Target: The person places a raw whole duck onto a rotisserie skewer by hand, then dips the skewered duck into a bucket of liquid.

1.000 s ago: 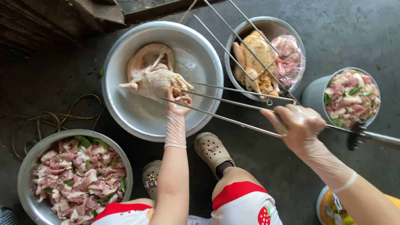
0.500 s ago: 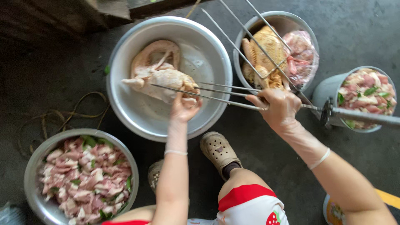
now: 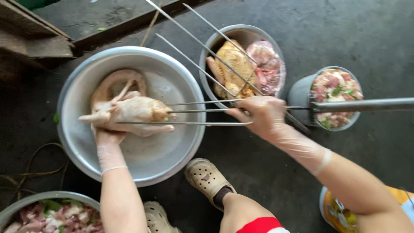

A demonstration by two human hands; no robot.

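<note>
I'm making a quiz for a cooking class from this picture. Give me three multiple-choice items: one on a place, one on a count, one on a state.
1. Where is the whole raw chicken?
A. over the big metal basin
B. on the floor
C. in the small pot

2. How many skewer prongs reach the chicken?
A. one
B. three
C. six

3. What is the left hand doing?
A. hanging free
B. gripping a shoe
C. supporting the chicken from below

Answers: 1 A, it hangs above the basin. 2 B, three thin rods run from the right hand into it. 3 C, the gloved fingers cup its underside.
</note>
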